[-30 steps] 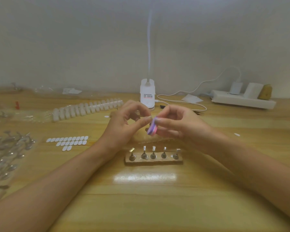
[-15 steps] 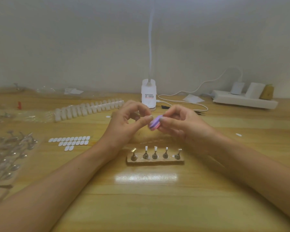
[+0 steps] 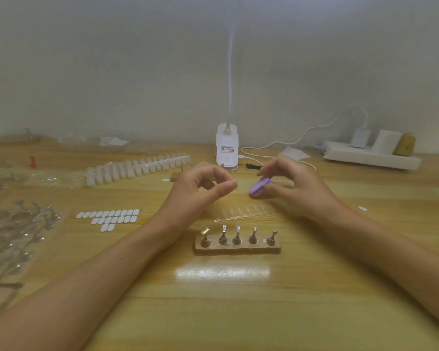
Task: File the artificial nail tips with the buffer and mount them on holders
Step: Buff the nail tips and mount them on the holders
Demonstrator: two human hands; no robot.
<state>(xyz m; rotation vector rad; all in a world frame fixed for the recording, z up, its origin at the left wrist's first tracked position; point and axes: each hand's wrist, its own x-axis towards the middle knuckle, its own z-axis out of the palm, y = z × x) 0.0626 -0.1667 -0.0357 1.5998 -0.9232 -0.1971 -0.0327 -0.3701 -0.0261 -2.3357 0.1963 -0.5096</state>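
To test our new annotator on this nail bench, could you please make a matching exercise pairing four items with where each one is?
Items
1. purple buffer
2. wooden stand of metal holders
3. white oval stickers
4. power strip

Places
A. far right, against the wall
B. held in the right hand
C. on the table, left of the left hand
D. on the table, nearer the camera than both hands

Pairs: 1-B, 2-D, 3-C, 4-A

right hand (image 3: 302, 192), buffer (image 3: 259, 186) blurred; left hand (image 3: 195, 195) pinch too small to tell
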